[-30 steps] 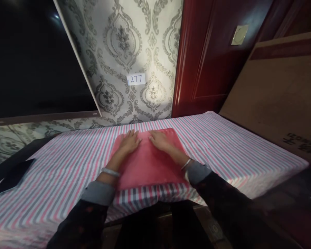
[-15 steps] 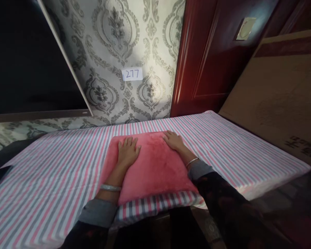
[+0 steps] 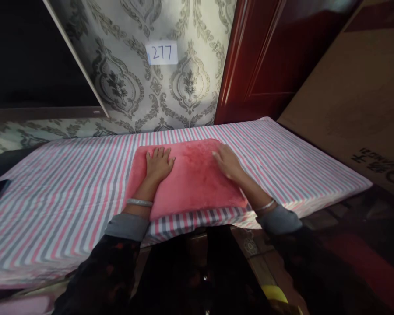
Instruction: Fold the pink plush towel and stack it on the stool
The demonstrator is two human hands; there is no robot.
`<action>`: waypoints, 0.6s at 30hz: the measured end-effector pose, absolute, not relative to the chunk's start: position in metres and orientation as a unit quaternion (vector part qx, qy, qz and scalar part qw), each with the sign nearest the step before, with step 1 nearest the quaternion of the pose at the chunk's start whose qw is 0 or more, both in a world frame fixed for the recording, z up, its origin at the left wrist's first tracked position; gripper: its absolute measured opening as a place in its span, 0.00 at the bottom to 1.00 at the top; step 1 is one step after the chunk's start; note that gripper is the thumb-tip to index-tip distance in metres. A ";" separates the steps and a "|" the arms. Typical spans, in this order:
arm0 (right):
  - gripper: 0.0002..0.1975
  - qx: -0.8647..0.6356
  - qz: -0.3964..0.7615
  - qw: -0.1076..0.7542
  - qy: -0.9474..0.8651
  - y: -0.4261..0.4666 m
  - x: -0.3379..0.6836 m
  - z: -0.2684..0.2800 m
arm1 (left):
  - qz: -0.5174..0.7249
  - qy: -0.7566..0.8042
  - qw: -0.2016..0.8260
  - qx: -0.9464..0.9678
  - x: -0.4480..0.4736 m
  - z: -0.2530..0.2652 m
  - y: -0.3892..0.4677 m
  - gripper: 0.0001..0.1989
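Observation:
A flat, pink plush rectangle [image 3: 190, 181], which looks like a cushion cover, lies near the front edge of the striped tablecloth [image 3: 88, 183]. On its left upper part rests my left hand [image 3: 159, 164], palm down with the fingers spread. My right hand [image 3: 228, 161] is at its upper right edge, fingers stretched out and slightly raised or curved. Darker brushed patches show in the pile between the two hands. Neither hand grips anything.
A dark TV screen [image 3: 36, 57] hangs at the left. A paper marked 277 [image 3: 162, 52] is on the patterned wall. At the right a large cardboard box [image 3: 354, 96] leans beside a dark red wooden panel [image 3: 262, 65]. A yellow object [image 3: 274, 294] is below the table.
My right hand has shifted from the far right corner down along the right edge. My left hand stays on the pink plush. The view has tilted down.

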State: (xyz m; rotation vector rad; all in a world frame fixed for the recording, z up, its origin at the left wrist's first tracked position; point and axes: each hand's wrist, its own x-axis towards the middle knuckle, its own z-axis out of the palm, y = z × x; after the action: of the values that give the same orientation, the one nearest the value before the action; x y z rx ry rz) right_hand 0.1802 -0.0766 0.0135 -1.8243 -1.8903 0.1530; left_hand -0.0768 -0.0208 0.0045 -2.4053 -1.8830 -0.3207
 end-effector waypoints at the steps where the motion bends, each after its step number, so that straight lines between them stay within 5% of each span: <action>1: 0.32 -0.634 0.048 0.270 -0.723 -0.092 0.161 0.017 | -0.105 -0.613 0.034 -0.782 -0.077 0.005 -0.021 0.30; 7: 0.34 -0.509 0.049 0.169 -0.843 -0.154 0.083 0.001 | -0.109 -0.614 0.045 -0.780 -0.078 0.001 -0.019 0.29; 18: 0.34 -0.681 -0.024 0.169 -0.712 -0.177 0.175 -0.046 | -0.102 -0.613 0.046 -0.782 -0.079 0.001 -0.017 0.30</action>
State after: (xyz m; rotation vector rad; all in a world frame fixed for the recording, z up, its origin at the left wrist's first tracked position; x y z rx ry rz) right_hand 0.1749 -0.1771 -0.0457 -1.9359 -2.0256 -0.0681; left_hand -0.0792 -0.0169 0.0010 -2.3865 -1.8717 -0.3127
